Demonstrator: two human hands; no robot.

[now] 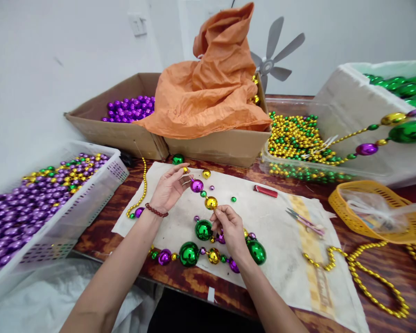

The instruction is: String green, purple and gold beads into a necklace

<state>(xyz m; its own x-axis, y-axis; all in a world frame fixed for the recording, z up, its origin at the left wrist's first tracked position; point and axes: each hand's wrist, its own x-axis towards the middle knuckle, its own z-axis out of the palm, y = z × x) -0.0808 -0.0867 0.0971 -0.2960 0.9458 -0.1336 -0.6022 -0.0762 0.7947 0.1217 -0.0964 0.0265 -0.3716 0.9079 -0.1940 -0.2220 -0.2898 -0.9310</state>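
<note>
My left hand (171, 187), with a brown bead bracelet at its wrist, pinches a small gold bead (185, 170) between its fingertips. Close by its fingers is a shiny purple ball (197, 186), followed by a small green bead and a gold ball (211, 203) in a short row. At the lower end of that row, the fingers of my right hand (230, 226) are closed on the bead strand. Beneath it lies more of the garland, with large green balls (189, 254) and purple and gold ones. The string itself is too fine to make out.
A white cloth (280, 259) covers part of the wooden table, with a red cutter (265, 191), snips (305, 222) and loose beads on it. Around stand a white basket (116, 162), cardboard boxes (211, 150), a clear bin (333, 169) and a yellow basket (357, 222).
</note>
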